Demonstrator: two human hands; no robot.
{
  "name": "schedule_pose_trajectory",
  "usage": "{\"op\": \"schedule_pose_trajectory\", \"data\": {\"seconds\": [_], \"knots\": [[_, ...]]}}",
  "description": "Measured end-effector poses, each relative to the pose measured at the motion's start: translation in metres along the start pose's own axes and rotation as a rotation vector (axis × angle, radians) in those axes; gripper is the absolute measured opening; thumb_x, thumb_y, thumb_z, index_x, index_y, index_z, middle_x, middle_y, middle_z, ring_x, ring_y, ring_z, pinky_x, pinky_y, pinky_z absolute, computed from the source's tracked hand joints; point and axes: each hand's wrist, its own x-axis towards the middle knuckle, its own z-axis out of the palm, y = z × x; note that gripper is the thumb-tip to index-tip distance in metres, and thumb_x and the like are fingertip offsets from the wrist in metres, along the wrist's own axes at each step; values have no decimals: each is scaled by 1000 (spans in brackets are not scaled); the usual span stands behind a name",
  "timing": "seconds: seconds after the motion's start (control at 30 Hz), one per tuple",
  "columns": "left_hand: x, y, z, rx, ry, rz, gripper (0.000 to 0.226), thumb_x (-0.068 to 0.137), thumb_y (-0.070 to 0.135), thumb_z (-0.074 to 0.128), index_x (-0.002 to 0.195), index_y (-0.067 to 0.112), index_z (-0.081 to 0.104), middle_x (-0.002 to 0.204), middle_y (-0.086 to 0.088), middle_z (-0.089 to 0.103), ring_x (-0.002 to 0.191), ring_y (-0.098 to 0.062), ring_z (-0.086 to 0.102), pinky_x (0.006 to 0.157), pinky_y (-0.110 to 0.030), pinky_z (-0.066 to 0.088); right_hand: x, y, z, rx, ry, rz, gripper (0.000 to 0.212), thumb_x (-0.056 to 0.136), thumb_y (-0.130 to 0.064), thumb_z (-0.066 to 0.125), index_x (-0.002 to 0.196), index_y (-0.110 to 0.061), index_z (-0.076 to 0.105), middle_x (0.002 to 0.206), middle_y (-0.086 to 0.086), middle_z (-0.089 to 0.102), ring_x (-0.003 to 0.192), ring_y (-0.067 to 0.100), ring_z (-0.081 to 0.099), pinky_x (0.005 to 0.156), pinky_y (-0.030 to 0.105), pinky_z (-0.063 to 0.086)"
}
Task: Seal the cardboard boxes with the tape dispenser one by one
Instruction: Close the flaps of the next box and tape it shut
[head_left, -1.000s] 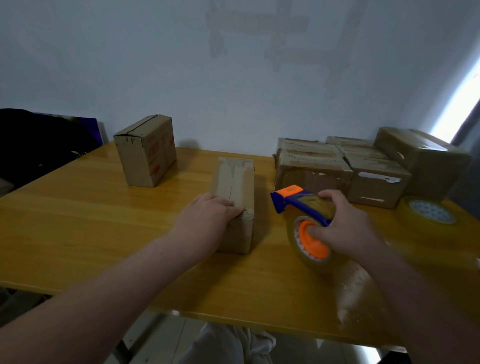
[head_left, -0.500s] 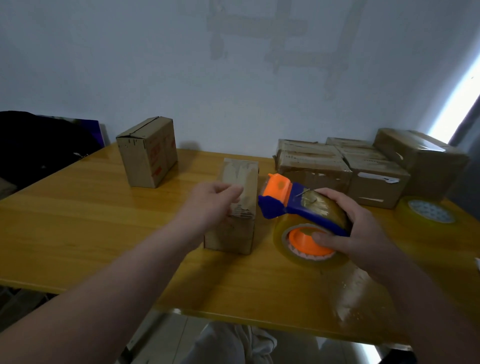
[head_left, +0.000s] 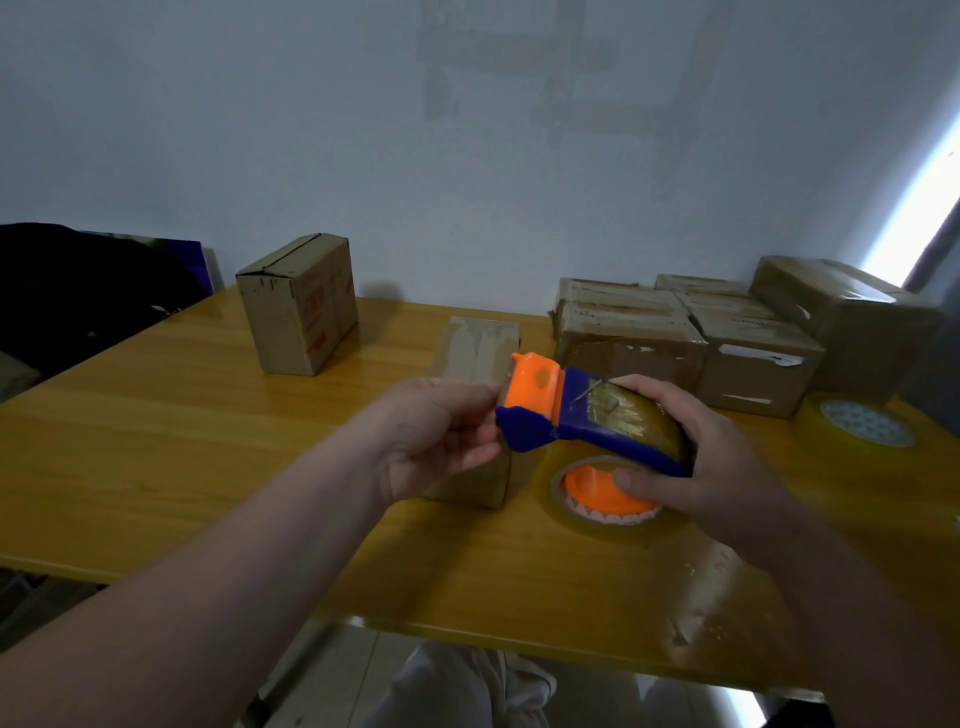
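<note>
My right hand (head_left: 727, 467) grips a blue and orange tape dispenser (head_left: 587, 415) with a clear tape roll, held just above the table. My left hand (head_left: 436, 436) has its thumb and fingers closed together at the dispenser's orange front end, where the tape comes out; the clear tape itself is too faint to see. Behind both hands lies a small cardboard box (head_left: 480, 343), its near end hidden by my left hand. Another cardboard box (head_left: 301, 301) stands upright at the back left.
Several taped boxes (head_left: 628, 332) are grouped at the back right, beside a larger box (head_left: 852, 312). A spare tape roll (head_left: 865, 423) lies flat at the right edge of the yellow wooden table (head_left: 156, 441). A dark bag (head_left: 78, 291) sits far left.
My left hand left the top of the middle box and came to the dispenser's front. My right hand lifted the dispenser and swung its orange head towards the left hand.
</note>
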Motion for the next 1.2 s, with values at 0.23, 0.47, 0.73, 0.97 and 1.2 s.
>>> {"op": "schedule_pose_trajectory", "data": {"seconds": [0.23, 0.47, 0.73, 0.97, 1.2], "knots": [[0, 3, -6, 22, 48, -68, 12, 89, -4, 54, 82, -1, 63, 66, -13, 62, 59, -14, 57, 48, -22, 54, 9, -10, 0, -48, -32, -52, 70, 69, -7, 81, 119, -44, 48, 106, -31, 55, 99, -8, 56, 65, 11, 50], [4, 5, -12, 73, 44, -65, 7, 89, 2, 58, 85, 2, 65, 64, -10, 64, 51, -10, 59, 45, -19, 52, 16, -17, -2, -138, -68, -78, 72, 70, -11, 82, 119, -47, 45, 115, -25, 50, 99, -13, 54, 64, 9, 49], [5, 17, -36, 186, 198, 38, 8, 89, 3, 59, 82, 3, 63, 54, -5, 60, 46, -8, 55, 40, -17, 45, 26, -32, -25, -416, -251, -18, 79, 76, -22, 77, 121, -66, 30, 119, -37, 38, 96, -11, 53, 71, 13, 52], [10, 1, -65, 145, 365, 53, 11, 85, 4, 65, 75, 4, 61, 49, -4, 56, 43, -8, 51, 39, -16, 46, 29, -28, -41, -573, -315, 72, 77, 78, -13, 73, 124, -60, 34, 102, -22, 56, 71, 3, 60, 59, 17, 50], [21, -15, -67, 158, 454, 110, 19, 85, 14, 69, 69, 8, 60, 57, -2, 55, 47, -8, 50, 39, -16, 43, 36, -20, -34, -602, -316, 65, 79, 78, -12, 73, 127, -58, 33, 108, -23, 52, 72, 0, 59, 57, 16, 49]]}}
